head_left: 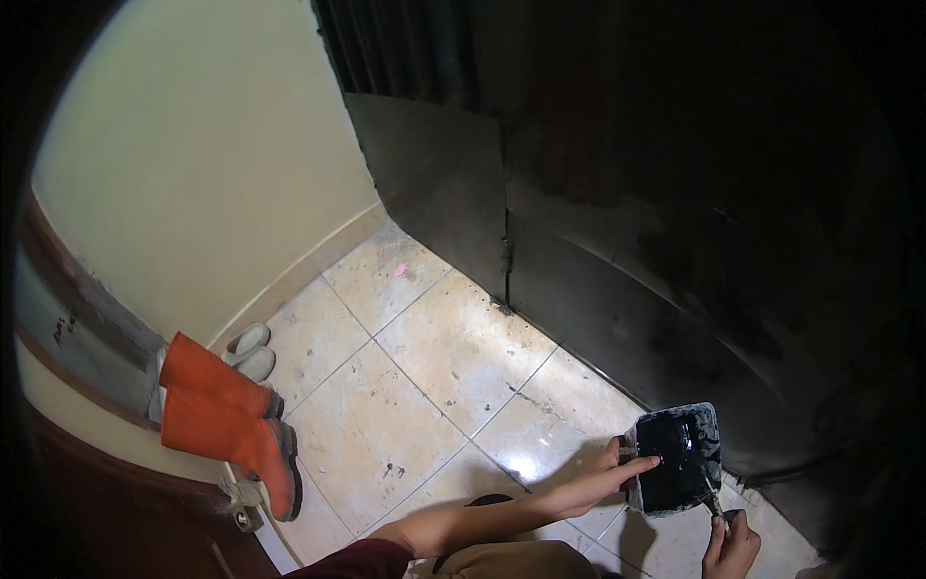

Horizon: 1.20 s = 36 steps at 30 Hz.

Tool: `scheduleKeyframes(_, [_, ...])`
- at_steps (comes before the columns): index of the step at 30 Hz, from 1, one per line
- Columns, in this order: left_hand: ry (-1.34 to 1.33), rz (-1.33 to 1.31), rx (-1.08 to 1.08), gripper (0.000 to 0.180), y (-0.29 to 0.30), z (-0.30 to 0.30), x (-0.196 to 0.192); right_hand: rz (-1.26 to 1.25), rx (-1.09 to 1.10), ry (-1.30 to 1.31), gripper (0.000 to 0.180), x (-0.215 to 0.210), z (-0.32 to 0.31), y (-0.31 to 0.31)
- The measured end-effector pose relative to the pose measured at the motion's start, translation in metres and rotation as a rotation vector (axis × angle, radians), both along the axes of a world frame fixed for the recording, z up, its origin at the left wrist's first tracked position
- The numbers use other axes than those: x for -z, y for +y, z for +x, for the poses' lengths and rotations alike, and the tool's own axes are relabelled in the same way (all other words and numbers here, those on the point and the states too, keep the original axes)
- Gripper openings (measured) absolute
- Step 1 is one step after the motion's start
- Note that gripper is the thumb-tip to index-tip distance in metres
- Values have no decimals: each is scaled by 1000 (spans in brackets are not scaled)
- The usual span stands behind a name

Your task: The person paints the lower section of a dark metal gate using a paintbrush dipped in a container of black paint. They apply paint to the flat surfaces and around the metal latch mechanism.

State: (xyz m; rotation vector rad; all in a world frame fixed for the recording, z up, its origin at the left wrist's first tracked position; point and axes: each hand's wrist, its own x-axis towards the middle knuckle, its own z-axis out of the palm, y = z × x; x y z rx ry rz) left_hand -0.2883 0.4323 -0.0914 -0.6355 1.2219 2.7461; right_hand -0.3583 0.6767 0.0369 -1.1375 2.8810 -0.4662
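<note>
Toward the lower right, my left hand (600, 480) grips the left edge of a squarish paint tub (715, 439), its thumb lying over the rim. Black paint (675, 463) coats the inside, and the rim is smeared grey. Closed around the handle of a small paintbrush (712, 497) is my right hand (732, 548), just below the tub's near right corner. The brush reaches over the rim to the paint; its bristles are hard to make out. Beyond the tub stands a large black metal door (598, 265), with shinier, darker patches on its right part.
Orange rubber boots (227, 425) stand at the left, next to pale slip-on shoes (253, 352). Dark specks dot the tiled floor (386, 405), and a pink scrap (400, 271) lies near the corner. A cream wall (212, 164) rises at the left. A brown door (116, 492) with a lock is at lower left.
</note>
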Motion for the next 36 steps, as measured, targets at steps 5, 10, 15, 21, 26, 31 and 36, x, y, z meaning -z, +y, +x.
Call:
scheduleKeyframes(5, [161, 120, -5, 67, 4, -10, 22, -47, 39, -94, 13, 18, 4, 19])
scheduleKeyframes(10, [91, -50, -38, 61, 21, -17, 63, -36, 10, -132, 13, 31, 7, 36])
scheduleKeyframes(15, [170, 81, 68, 71, 29, -19, 23, -104, 80, -111, 14, 47, 5, 58])
scheduleKeyframes(21, [144, 113, 101, 74, 36, -21, 45, -106, 43, -100, 15, 54, 7, 61])
scheduleKeyframes(26, [44, 113, 71, 71, 42, -19, 35, -142, 131, -137, 17, 75, 9, 70])
scheduleKeyframes(31, [-93, 121, 93, 63, 36, -9, 54, -221, 276, -149, 14, 101, 17, 60])
scheduleKeyframes(36, [-8, 132, 54, 63, 42, -17, 59, -172, 255, -286, 9, 122, 11, 60])
